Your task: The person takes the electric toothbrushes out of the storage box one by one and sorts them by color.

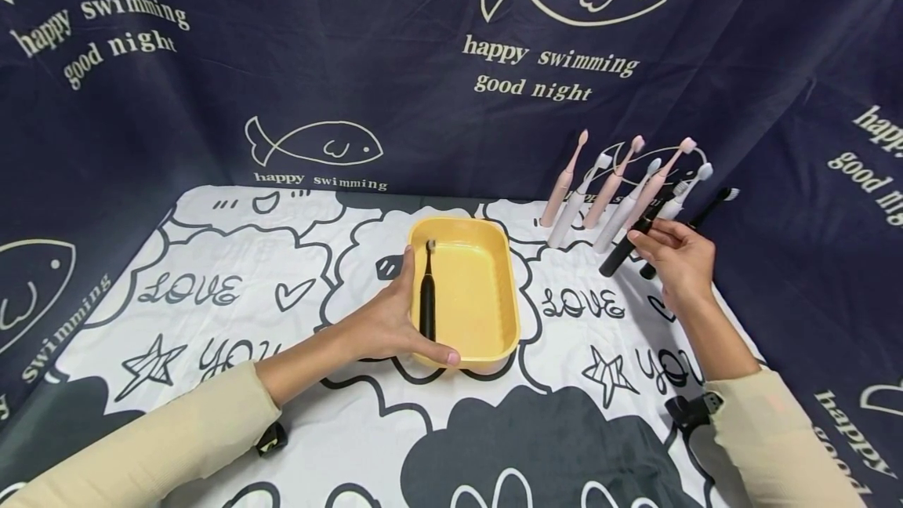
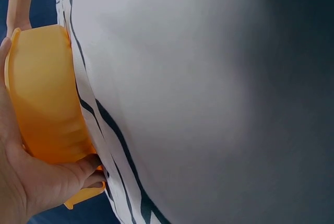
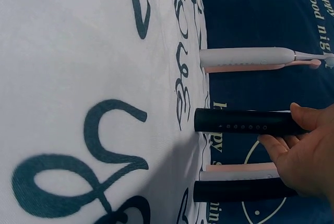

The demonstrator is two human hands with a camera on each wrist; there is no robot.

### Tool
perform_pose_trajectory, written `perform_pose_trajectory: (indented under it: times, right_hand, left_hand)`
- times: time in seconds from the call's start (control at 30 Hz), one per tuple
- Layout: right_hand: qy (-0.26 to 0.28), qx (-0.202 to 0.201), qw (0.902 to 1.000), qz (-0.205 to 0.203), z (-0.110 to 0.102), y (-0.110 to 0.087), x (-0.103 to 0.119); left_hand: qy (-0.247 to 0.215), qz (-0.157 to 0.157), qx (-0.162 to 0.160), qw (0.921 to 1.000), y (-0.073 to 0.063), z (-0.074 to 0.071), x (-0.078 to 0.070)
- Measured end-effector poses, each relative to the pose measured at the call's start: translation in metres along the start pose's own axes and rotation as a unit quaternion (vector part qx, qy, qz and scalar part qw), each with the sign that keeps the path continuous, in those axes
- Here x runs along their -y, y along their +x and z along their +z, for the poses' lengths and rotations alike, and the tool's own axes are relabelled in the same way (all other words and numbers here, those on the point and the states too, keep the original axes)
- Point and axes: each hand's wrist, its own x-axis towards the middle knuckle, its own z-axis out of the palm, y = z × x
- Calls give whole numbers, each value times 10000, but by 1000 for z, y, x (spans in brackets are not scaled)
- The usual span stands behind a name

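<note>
My left hand (image 1: 395,316) grips a yellow plastic tray (image 1: 511,288) at its left side, thumb along the near end. Inside the tray, a black electric toothbrush (image 1: 427,304) lies lengthwise along the left wall. On the right, my right hand (image 1: 677,261) pinches another black electric toothbrush (image 1: 619,254) by its upper handle, between thumb and fingers. It is upright; whether its base touches the cloth I cannot tell. Close behind that hand stands one more black toothbrush (image 3: 242,190), partly hidden by it. In the left wrist view the tray's outer wall (image 2: 47,88) shows beside the hand.
Upright pink toothbrushes (image 1: 560,198) and white toothbrushes (image 1: 567,218) stand in rows at the back right, close to the held one. A patterned black-and-white cloth (image 1: 190,335) covers the table. A dark blue printed curtain (image 1: 423,38) hangs behind and on both sides.
</note>
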Motion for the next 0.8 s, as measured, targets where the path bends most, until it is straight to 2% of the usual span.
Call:
perform_pose_trajectory:
  times: [0.17, 0.8]
  right_hand:
    - [-41, 15, 10000, 3, -1, 0, 0]
    - [-413, 161, 9990, -71, -2, -8, -3]
  left_hand:
    - [-9, 48, -10, 10000, 0, -1, 0]
    - [51, -78, 40, 9999, 0, -1, -1]
